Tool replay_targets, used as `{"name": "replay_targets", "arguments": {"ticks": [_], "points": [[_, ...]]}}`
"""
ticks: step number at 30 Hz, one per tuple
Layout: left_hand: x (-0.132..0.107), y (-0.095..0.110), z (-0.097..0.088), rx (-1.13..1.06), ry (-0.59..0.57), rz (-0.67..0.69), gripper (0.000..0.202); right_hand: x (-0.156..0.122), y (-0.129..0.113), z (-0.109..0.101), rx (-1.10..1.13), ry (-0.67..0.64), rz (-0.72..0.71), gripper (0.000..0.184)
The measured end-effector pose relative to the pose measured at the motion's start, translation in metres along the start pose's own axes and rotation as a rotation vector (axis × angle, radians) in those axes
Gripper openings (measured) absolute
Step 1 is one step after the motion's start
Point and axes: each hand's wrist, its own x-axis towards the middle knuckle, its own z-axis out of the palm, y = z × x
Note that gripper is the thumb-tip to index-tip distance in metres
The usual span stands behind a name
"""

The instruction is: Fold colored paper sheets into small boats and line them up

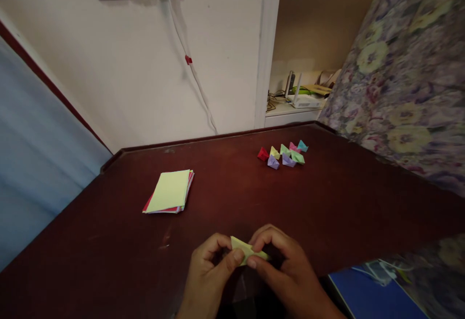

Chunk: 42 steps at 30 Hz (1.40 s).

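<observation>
A small folded piece of pale yellow paper (240, 247) is held between my two hands, low in the head view above the table's near side. My left hand (213, 270) pinches its left end between thumb and fingers. On the right end, the thumb and fingertips of my right hand (283, 261) are closed. The paper is creased into a pointed shape, partly hidden by my fingers. Farther off stand several small folded paper boats in two rough rows, among them a red boat (263, 154) and a blue boat (302, 146).
A stack of coloured paper sheets (169, 192) lies left on the dark red table (225, 183). A blue flat item (374, 295) is at the lower right. A floral curtain (407, 67) hangs along the right, a white router (305, 100) sits on a shelf, and a cable (198, 86) runs down the wall.
</observation>
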Motion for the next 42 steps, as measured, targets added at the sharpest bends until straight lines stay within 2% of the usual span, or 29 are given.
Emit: {"name": "replay_targets", "arguments": {"ticks": [3, 7, 9, 12, 14, 17, 19, 21, 25, 28, 31, 35, 38, 42], "points": [[0.001, 0.005, -0.004, 0.085, -0.033, 0.033, 0.021, 0.0, -0.001, -0.003, -0.004, -0.064, 0.061, 0.012], [0.002, 0.001, -0.004, 0.059, -0.089, 0.055, 0.02, -0.001, -0.005, -0.006, -0.056, -0.155, -0.024, 0.005], [0.003, -0.002, -0.002, -0.003, -0.062, 0.045, 0.017, -0.001, -0.007, -0.005, -0.115, -0.183, -0.073, 0.009], [0.002, -0.005, 0.002, -0.088, 0.002, 0.012, 0.039, -0.002, -0.007, 0.0, -0.32, -0.206, -0.143, 0.019], [0.001, -0.006, 0.004, -0.098, -0.004, -0.014, 0.052, -0.005, -0.003, 0.005, -0.486, -0.213, -0.209, 0.024], [0.0, -0.004, 0.006, -0.059, 0.0, -0.046, 0.046, -0.009, 0.002, 0.013, -0.663, -0.185, -0.318, 0.026], [0.001, -0.004, 0.007, -0.047, 0.023, -0.052, 0.039, -0.011, 0.001, 0.014, -0.701, -0.178, -0.363, 0.026], [0.001, -0.004, 0.006, -0.057, 0.025, -0.055, 0.035, -0.011, -0.003, 0.012, -0.683, -0.207, -0.351, 0.027], [0.002, -0.004, 0.002, -0.138, -0.064, -0.121, 0.03, -0.008, -0.015, -0.001, -0.6, -0.278, -0.249, 0.029], [0.001, -0.003, -0.001, -0.188, -0.104, -0.175, 0.029, -0.006, -0.021, -0.01, -0.571, -0.319, -0.228, 0.034], [0.0, -0.004, -0.002, -0.211, -0.109, -0.198, 0.03, -0.005, -0.022, -0.012, -0.628, -0.394, -0.186, 0.042], [-0.001, -0.006, 0.0, -0.25, -0.112, -0.22, 0.029, -0.005, -0.018, -0.008, -0.715, -0.5, -0.13, 0.038], [-0.003, -0.006, 0.003, -0.316, -0.124, -0.235, 0.028, -0.004, -0.015, -0.005, -0.683, -0.475, -0.113, 0.027], [-0.005, -0.006, 0.002, -0.485, -0.22, -0.19, 0.03, -0.003, -0.016, -0.008, -0.485, -0.355, -0.095, 0.022]]}}
